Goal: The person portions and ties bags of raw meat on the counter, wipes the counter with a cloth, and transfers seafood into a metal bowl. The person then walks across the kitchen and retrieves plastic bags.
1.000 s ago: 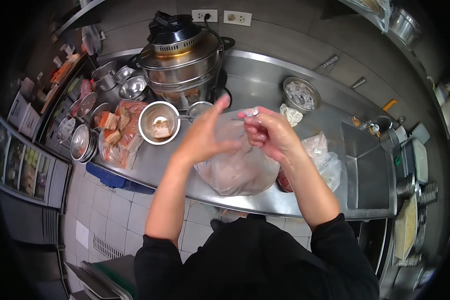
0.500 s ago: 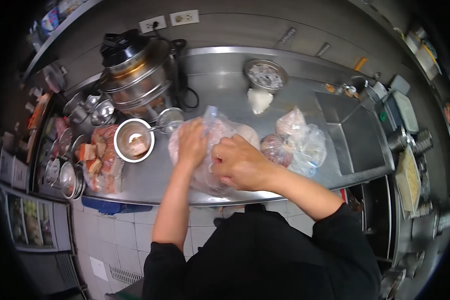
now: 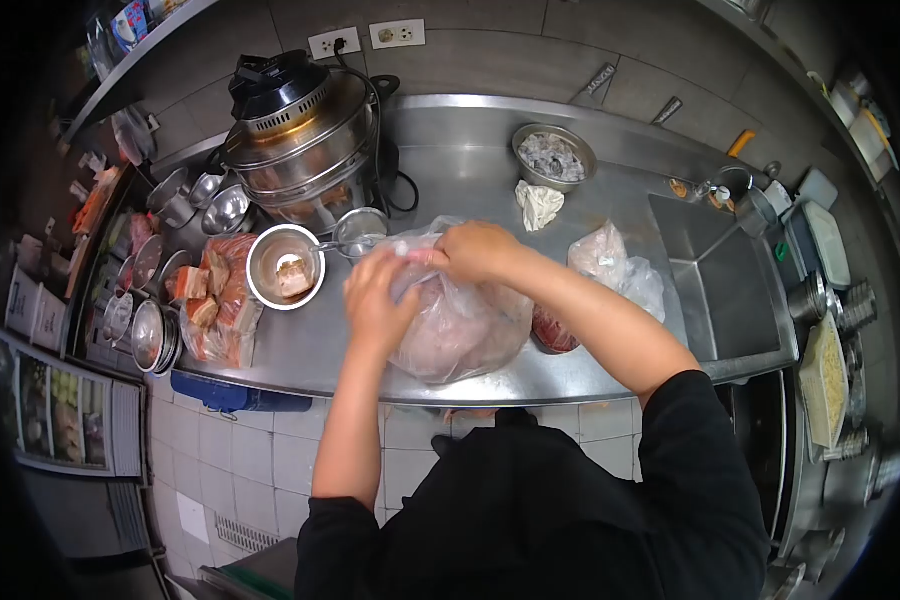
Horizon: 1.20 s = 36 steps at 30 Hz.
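A clear plastic bag (image 3: 465,335) with pale pink raw meat inside rests on the steel counter in front of me. My left hand (image 3: 378,298) is at the bag's upper left, its fingers closed on the plastic. Gathered plastic at the bag's upper edge is pinched by my right hand (image 3: 477,252), close to the left one. Part of the bag's mouth is hidden behind my fingers. Just left of the bag is a white-rimmed bowl (image 3: 260,262) holding a piece of meat, with a strainer (image 3: 360,228) beside it.
Meat slabs in plastic (image 3: 232,320) lie at left, near metal bowls and a large round cooker (image 3: 295,170). Other bagged food (image 3: 600,255) sits right of my bag, partly behind my right forearm. A metal bowl (image 3: 555,158), a crumpled white cloth-like piece (image 3: 540,205) and a sink (image 3: 715,290) are beyond.
My right hand has moved from over the bag's middle up to its far edge, beside my left hand. The bag's near part shows more, and the whole view has shifted slightly.
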### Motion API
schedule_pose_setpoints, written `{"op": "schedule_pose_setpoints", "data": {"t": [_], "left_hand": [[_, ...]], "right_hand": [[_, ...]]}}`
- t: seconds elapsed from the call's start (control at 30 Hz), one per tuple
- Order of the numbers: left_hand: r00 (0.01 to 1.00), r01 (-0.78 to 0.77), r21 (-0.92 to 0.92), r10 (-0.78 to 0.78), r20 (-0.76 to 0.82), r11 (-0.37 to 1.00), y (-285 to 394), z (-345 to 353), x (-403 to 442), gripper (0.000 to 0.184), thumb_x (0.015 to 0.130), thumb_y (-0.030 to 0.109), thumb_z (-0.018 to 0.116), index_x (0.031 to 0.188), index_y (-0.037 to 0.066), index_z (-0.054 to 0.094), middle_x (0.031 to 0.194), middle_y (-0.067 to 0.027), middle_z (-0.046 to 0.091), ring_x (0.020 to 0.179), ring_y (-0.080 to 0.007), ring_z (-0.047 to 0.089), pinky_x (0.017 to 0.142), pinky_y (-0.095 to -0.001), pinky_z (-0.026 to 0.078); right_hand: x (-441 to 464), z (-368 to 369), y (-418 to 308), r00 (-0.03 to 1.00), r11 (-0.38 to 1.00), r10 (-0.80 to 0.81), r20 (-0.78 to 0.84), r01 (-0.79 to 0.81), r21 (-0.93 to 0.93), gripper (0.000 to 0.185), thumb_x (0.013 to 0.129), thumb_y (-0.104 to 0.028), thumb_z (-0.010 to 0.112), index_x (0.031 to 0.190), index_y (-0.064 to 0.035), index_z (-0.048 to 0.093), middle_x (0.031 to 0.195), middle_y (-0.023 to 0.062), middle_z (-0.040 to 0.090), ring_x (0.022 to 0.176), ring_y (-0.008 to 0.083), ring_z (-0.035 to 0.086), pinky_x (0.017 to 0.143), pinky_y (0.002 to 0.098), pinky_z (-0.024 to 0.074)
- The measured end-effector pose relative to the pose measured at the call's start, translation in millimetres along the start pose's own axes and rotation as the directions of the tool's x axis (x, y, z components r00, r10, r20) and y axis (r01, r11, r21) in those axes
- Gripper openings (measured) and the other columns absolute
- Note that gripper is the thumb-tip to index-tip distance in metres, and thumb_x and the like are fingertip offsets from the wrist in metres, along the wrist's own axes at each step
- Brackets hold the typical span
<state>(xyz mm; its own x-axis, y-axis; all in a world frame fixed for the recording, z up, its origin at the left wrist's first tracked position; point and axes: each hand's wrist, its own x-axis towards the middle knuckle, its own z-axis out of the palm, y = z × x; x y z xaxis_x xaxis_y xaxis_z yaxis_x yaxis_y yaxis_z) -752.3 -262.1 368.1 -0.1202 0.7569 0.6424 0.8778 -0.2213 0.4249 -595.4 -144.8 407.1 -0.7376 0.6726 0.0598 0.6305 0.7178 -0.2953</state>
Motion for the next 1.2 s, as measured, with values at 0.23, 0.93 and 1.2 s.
{"op": "schedule_pose_setpoints", "data": {"t": [0.23, 0.93, 1.2], "left_hand": [[0.878, 0.446, -0.123, -0.407, 0.251, 0.886, 45, -20, -33, 0.024, 0.088, 0.025, 0.061, 0.085, 0.004, 0.071, 0.061, -0.0126, 0.061, 0.056, -0.0277, 0.061, 0.058, -0.0388, 0.047], [0.57, 0.698, -0.706, -0.503, 0.649, -0.12, 22, 42, -18, 0.017, 0.093, 0.021, 0.058, 0.084, 0.007, 0.055, 0.064, -0.0017, 0.053, 0.042, -0.0112, 0.047, 0.035, -0.0244, 0.031], [0.505, 0.633, -0.517, -0.199, 0.84, -0.576, 2, 23, -14, 0.02, 0.09, 0.023, 0.051, 0.077, 0.009, 0.052, 0.062, -0.0025, 0.051, 0.039, -0.0139, 0.039, 0.036, -0.0279, 0.028]], "right_hand": [[15, -21, 6, 0.805, 0.899, 0.082, 0.588, -0.313, 0.305, 0.066, 0.089, -0.059, 0.053, 0.096, 0.0053, 0.069, 0.076, 0.0202, 0.063, 0.066, 0.0248, 0.064, 0.056, 0.0424, 0.0473], [12, -12, 0, 0.888, 0.883, 0.08, 0.453, -0.275, 0.381, 0.046, 0.085, -0.048, 0.068, 0.098, -0.004, 0.062, 0.055, -0.0006, 0.046, 0.04, 0.0117, 0.036, 0.036, 0.0314, 0.0279], [-34, -20, 18, 0.973, 0.429, -0.024, 0.231, -0.198, 0.881, 0.028, 0.083, -0.023, 0.075, 0.103, -0.0082, 0.062, 0.064, -0.0045, 0.053, 0.058, 0.0058, 0.048, 0.052, 0.0244, 0.0382]]}}
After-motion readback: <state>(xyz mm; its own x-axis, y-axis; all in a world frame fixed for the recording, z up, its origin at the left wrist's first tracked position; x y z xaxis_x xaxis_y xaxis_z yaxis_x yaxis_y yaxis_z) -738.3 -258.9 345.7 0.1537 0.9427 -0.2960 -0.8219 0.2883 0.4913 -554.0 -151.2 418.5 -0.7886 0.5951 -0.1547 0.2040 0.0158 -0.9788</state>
